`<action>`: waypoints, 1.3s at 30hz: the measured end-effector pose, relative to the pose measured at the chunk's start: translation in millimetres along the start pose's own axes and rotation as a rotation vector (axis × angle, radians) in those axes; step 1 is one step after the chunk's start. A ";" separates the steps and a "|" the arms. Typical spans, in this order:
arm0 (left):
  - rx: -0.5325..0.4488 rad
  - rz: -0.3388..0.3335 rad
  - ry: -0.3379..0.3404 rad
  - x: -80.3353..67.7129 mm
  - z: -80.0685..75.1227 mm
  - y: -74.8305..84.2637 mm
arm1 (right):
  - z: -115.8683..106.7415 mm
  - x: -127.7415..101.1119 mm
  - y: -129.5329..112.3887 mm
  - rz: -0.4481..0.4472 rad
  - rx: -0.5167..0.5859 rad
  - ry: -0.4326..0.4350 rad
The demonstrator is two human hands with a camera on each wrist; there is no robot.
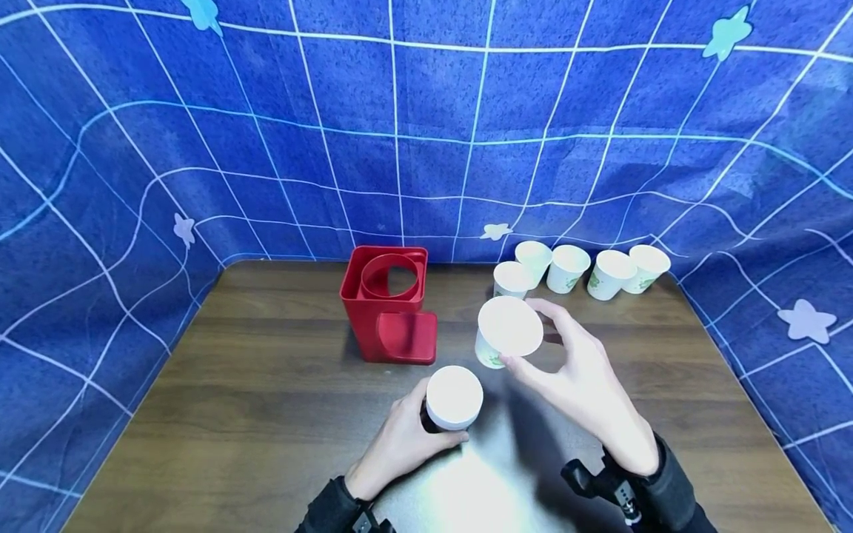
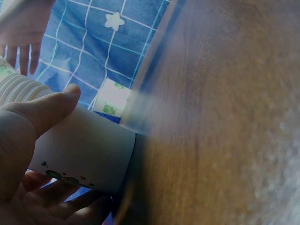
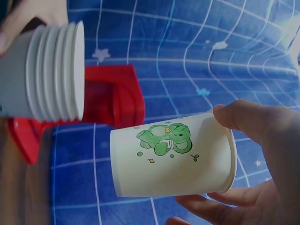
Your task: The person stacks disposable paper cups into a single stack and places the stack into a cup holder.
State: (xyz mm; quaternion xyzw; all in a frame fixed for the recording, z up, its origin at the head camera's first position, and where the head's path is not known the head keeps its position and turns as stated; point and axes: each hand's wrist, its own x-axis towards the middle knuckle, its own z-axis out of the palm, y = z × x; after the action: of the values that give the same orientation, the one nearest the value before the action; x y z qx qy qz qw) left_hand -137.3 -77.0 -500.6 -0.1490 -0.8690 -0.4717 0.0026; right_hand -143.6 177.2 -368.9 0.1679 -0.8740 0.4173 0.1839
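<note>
Paper cup (image 1: 508, 331) | pinched in right hand (image 1: 586, 385) | cup stack (image 1: 453, 397) gripped in left hand (image 1: 400, 444)

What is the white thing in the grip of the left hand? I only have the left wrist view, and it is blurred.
Observer: A nested stack of paper cups; the right wrist view shows several rims packed together at its mouth.
Operator: Is the other hand busy?
Observer: Yes. The right hand holds a single paper cup above the table, printed with a green cartoon animal.
Operator: Anything else on the table?
Observer: A red cup dispenser stands behind the hands, and five loose cups sit in a row at the far right edge of the wooden table.
</note>
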 end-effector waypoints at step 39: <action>0.028 0.000 -0.004 -0.1 0.4 -1.4 | 42.8 -15.5 -7.1 -0.036 -0.043 -0.359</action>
State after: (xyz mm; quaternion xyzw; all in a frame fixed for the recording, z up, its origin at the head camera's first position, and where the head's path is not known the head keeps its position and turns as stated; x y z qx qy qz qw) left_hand -137.5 -77.4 -502.0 -0.1497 -0.8755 -0.4594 0.0028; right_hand -134.6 141.3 -396.3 0.2513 -0.8983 0.3586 0.0359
